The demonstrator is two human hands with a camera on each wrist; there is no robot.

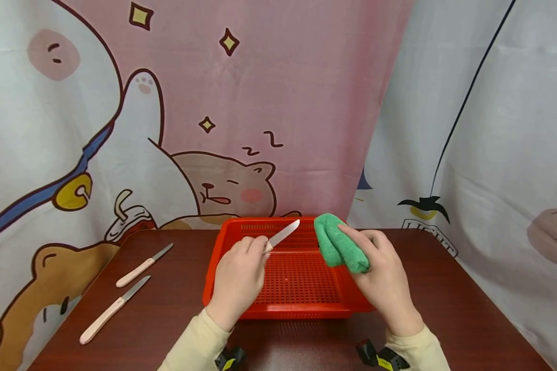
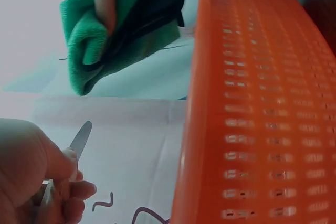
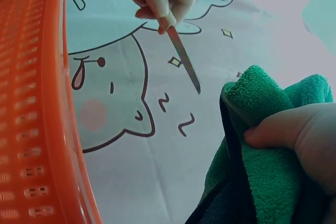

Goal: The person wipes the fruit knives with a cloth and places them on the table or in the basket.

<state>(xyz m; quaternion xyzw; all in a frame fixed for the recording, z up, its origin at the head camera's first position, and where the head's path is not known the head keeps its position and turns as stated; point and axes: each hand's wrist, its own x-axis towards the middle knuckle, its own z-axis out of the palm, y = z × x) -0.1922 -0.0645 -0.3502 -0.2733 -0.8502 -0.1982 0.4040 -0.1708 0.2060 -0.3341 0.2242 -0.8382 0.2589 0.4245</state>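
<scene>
My left hand (image 1: 241, 275) grips a small knife by its pale wooden handle, and the knife's blade (image 1: 284, 234) points up and to the right. The fingers hide most of that handle. In my right hand (image 1: 384, 275) is a folded green cloth (image 1: 339, 245), pinched between thumb and fingers. Knife and cloth are apart, both held above the red plastic basket (image 1: 278, 310). From the right wrist view, the thumb presses on the cloth (image 3: 268, 171), and the blade (image 3: 185, 62) hangs beyond it. The left wrist view shows the blade (image 2: 81, 139) below the cloth (image 2: 86, 40).
Two more knives with pale wooden handles lie on the dark brown table (image 1: 176, 288) at the left: a farther knife (image 1: 141, 269) and a nearer knife (image 1: 111, 314). Behind the table hangs a printed curtain (image 1: 306, 103) with cartoon animals.
</scene>
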